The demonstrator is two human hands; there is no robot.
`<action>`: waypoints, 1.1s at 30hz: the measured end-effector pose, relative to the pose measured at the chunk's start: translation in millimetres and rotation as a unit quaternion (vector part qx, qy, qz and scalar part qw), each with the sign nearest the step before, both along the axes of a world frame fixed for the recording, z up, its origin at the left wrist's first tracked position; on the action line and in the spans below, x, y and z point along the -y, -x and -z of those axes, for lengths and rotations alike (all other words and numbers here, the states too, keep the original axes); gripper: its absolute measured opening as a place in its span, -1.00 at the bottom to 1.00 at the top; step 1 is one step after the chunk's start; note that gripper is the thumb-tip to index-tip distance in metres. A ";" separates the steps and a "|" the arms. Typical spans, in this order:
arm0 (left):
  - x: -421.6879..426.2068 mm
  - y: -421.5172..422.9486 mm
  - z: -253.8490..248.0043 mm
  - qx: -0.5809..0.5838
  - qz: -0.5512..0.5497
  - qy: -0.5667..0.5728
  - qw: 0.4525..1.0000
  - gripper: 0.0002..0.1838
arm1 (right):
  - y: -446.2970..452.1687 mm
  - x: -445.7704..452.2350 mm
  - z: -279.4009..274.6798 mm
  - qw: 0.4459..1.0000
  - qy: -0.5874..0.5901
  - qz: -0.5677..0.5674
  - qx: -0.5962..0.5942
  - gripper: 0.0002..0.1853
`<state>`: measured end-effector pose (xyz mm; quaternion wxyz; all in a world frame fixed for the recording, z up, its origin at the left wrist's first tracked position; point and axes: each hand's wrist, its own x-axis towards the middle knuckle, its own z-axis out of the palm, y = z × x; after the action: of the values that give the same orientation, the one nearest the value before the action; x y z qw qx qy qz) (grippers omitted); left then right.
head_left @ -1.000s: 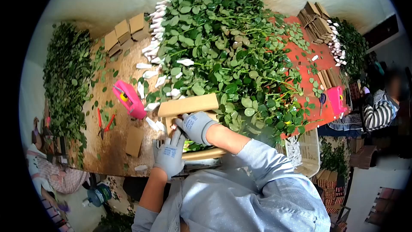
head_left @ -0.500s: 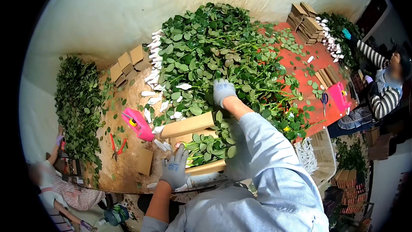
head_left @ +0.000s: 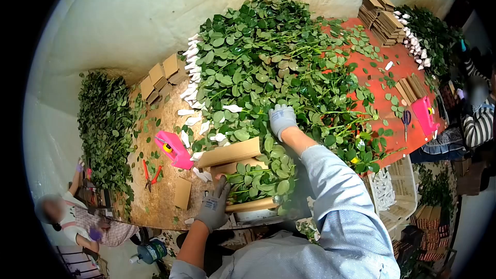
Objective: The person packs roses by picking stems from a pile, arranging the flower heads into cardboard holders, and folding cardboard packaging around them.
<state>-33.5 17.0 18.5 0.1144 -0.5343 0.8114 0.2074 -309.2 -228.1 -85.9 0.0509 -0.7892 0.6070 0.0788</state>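
My right hand, in a grey glove, is at the front edge of a large pile of leafy rose stems. Its fingers are curled among the leaves, and what they hold is hidden. White sleeved flower heads line the pile's left side. My left hand, also gloved, has its fingers spread at the left end of a small leafy bunch. That bunch lies between folded cardboard pieces: a long flap behind and a rolled edge in front.
A pink tape dispenser, red-handled pruners and a cardboard piece lie left. Right are scissors, another pink dispenser, cardboard stacks and a crate of white sleeves. One person works at each side.
The view has turned, so the table appears farther right. My right hand has drawn slightly nearer me with its fingers more curled. My left hand stays by the cardboard.
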 end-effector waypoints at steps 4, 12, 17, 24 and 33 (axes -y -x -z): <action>2.9 4.1 -5.8 0.001 -0.004 -0.004 1.000 -0.05 | 4.2 0.6 8.2 1.000 0.003 0.003 0.009 -0.68; -3.2 -7.4 11.1 -0.026 -0.013 0.011 1.000 -0.03 | 6.0 2.0 14.3 1.000 -0.005 0.006 0.024 -0.70; -2.6 -2.0 -0.7 -0.035 -0.055 -0.039 0.997 0.00 | 3.1 3.2 14.7 1.000 -0.001 0.005 -0.006 -0.71; -1.7 -2.6 -1.2 -0.056 -0.030 0.009 0.998 -0.05 | 4.9 1.1 18.1 1.000 -0.004 -0.002 -0.008 -0.72; -6.5 -5.1 -0.6 -0.041 -0.035 0.029 0.998 -0.14 | 13.1 9.9 5.2 0.999 -0.046 -0.010 0.024 -0.68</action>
<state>-28.4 23.5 19.0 0.0580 -0.5562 0.8022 0.2091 -322.3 -238.0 -91.0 0.1004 -0.7935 0.5937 0.0883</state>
